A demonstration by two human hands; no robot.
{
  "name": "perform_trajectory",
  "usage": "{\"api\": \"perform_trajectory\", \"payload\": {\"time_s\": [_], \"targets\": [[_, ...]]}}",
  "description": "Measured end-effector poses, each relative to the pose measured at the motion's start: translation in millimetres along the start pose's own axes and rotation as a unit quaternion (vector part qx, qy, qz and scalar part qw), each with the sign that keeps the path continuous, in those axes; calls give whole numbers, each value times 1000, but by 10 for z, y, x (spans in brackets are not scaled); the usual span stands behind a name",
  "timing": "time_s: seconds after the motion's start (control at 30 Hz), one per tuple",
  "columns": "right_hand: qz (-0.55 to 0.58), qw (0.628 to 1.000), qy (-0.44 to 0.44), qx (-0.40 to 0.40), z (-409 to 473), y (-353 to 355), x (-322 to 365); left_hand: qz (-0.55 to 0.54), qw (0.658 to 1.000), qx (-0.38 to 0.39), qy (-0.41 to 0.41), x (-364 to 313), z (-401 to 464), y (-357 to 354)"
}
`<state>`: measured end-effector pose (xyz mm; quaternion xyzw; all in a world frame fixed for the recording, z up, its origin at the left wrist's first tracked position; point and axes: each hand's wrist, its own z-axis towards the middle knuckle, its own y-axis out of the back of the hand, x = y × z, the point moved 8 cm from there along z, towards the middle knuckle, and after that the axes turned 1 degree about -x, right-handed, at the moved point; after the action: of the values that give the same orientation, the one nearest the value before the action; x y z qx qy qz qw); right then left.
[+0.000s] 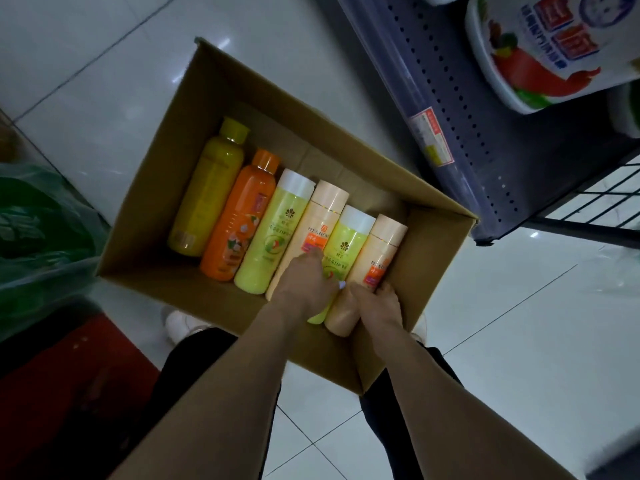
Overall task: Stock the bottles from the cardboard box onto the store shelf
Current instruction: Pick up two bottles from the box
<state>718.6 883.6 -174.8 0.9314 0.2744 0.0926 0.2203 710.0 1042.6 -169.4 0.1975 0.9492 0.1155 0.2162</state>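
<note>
An open cardboard box (162, 188) stands on the tiled floor with several bottles lying side by side in it. From the left: a yellow bottle (207, 188), an orange bottle (239, 216), a lime-green bottle (270, 233), a peach bottle (313, 223), a second lime-green bottle (348, 244) and a second peach bottle (379, 251). My left hand (306, 282) reaches into the box and closes over the second lime-green bottle. My right hand (381, 304) grips the lower end of the second peach bottle.
A grey perforated store shelf (460, 109) runs along the right, with a price tag (433, 138) on its edge and a large white jug (540, 50) on it. A green plastic bag (38, 237) and a red surface (52, 393) lie at the left.
</note>
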Motion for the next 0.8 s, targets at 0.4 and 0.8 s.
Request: {"api": "perform_trajectory", "payload": {"time_s": [0.4,0.8], "targets": [[-5,999,45,10,405,-31,-7,119,979,-165,-29,-19,59,-296],[-13,998,46,42,373,-49,5,132,975,-172,-58,49,22,-341]]}}
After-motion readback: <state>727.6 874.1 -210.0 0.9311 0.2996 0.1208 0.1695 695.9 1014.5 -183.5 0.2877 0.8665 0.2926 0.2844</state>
